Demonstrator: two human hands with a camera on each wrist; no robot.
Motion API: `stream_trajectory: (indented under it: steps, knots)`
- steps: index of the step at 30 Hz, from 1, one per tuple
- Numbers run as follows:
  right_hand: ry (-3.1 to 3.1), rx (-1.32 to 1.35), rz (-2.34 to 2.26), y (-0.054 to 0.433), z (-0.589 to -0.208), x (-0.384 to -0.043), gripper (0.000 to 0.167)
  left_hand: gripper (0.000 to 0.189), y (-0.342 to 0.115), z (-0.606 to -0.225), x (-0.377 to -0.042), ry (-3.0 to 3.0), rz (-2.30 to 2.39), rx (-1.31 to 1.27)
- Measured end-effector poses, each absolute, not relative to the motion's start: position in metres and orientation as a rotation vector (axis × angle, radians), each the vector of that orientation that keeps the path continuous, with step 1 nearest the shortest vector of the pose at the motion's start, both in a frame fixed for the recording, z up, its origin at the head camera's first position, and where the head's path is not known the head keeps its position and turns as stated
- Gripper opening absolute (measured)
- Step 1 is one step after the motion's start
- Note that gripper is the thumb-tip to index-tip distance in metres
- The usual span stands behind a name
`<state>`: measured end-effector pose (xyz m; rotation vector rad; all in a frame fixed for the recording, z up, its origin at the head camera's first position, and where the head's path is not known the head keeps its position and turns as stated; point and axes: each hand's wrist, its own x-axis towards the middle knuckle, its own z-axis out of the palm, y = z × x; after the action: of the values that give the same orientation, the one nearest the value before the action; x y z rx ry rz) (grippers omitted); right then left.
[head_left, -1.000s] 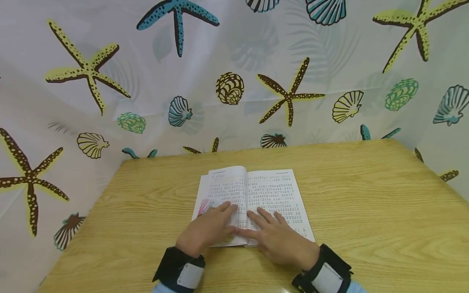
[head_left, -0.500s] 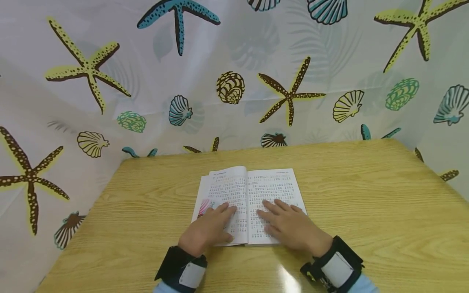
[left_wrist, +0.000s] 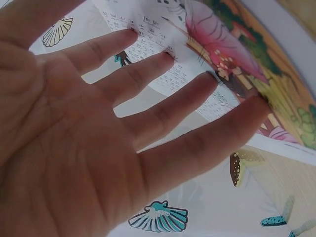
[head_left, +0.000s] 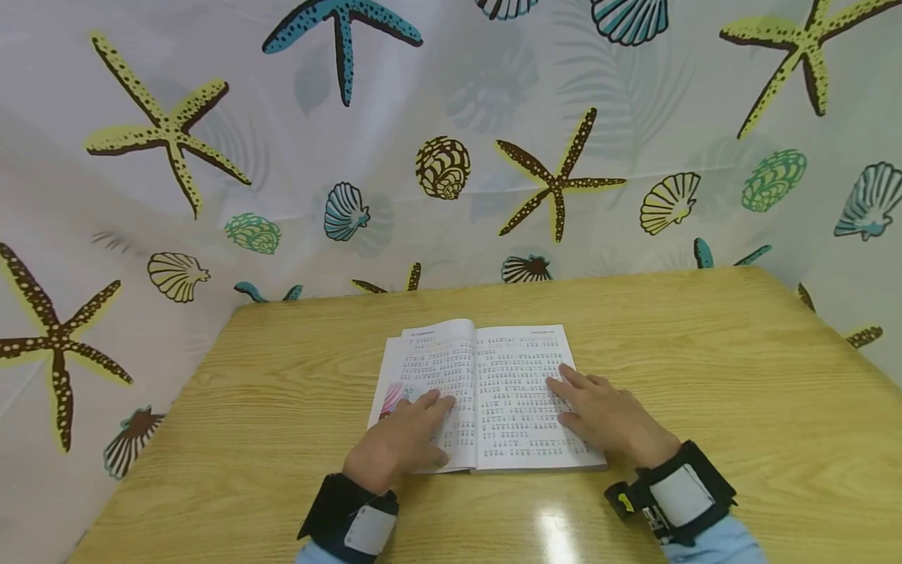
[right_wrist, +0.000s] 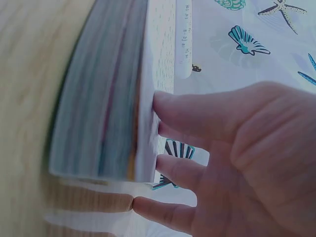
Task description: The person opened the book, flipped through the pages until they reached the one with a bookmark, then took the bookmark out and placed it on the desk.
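An open book point(head_left: 517, 360) with printed text lies flat on the wooden table, a pink illustration point(head_left: 395, 395) on its left page. My left hand point(head_left: 402, 440) rests on that left page with its fingers spread; the left wrist view shows straight fingertips point(left_wrist: 210, 79) on the paper. Over the outer edge of the right page lies my right hand point(head_left: 616, 419). In the right wrist view, the thumb point(right_wrist: 170, 106) and some fingertips touch the page beside the thick page block point(right_wrist: 103, 108), while one finger extends past the book's edge.
The wooden table point(head_left: 705, 376) spreads out around the book. Behind it and at the sides hangs a white cloth point(head_left: 282, 157) printed with starfish and shells. Black straps point(head_left: 687, 493) with pale plates are on both wrists.
My right hand has slid from the book's middle, near the left hand, rightward across the right page to its outer edge. The left hand stays on the left page, its thumb shifted slightly.
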<state>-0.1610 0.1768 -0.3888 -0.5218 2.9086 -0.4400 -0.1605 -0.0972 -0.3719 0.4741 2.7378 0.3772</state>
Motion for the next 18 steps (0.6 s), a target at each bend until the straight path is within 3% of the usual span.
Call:
stream_trajectory:
  steps: [8, 14, 18]
  knots:
    - [2.921, -0.459, -0.446, 0.1755, -0.3900, -0.1621, 0.052, 0.073, -0.0972, -0.3707, -0.1603, 2.745, 0.347, 0.486]
    - [2.925, -0.297, -0.462, 0.1793, -0.3886, -0.1637, 0.075, 0.073, -0.0970, -0.3708, -0.1606, 2.741, 0.340, 0.483]
    - [2.890, -0.261, -0.479, 0.1824, -0.3881, -0.1660, 0.080, 0.073, -0.0969, -0.3713, -0.1605, 2.744, 0.333, 0.486]
